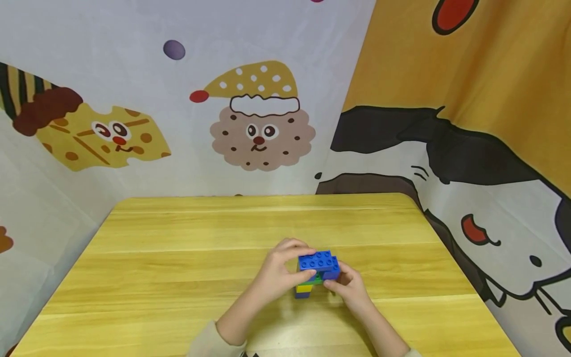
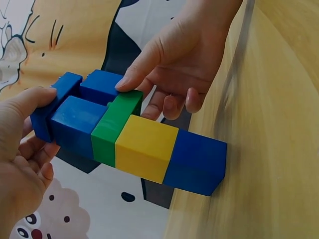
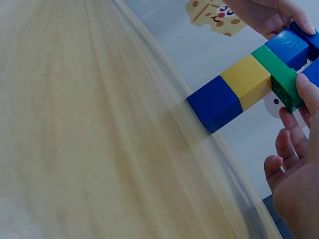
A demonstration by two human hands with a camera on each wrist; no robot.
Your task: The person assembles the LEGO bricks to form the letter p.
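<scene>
A tower of toy building bricks stands near the table's front. Its base is a dark blue brick (image 2: 195, 162), with a yellow brick (image 2: 146, 149) above. A wider green brick (image 2: 117, 122) lies over the yellow one and juts out to the right. On the green are two blue bricks side by side; a studded blue brick (image 1: 314, 261) tops the left one. My left hand (image 1: 278, 270) pinches that top brick between thumb and fingers. My right hand (image 1: 354, 290) grips the right-hand blue brick (image 1: 331, 274), its thumb right at the green brick's edge.
The tower and hands are over a wood-grain table (image 1: 178, 272) with rounded far corners. Behind it hangs a printed cloth (image 1: 147, 74) with cartoon figures, which also runs down both sides.
</scene>
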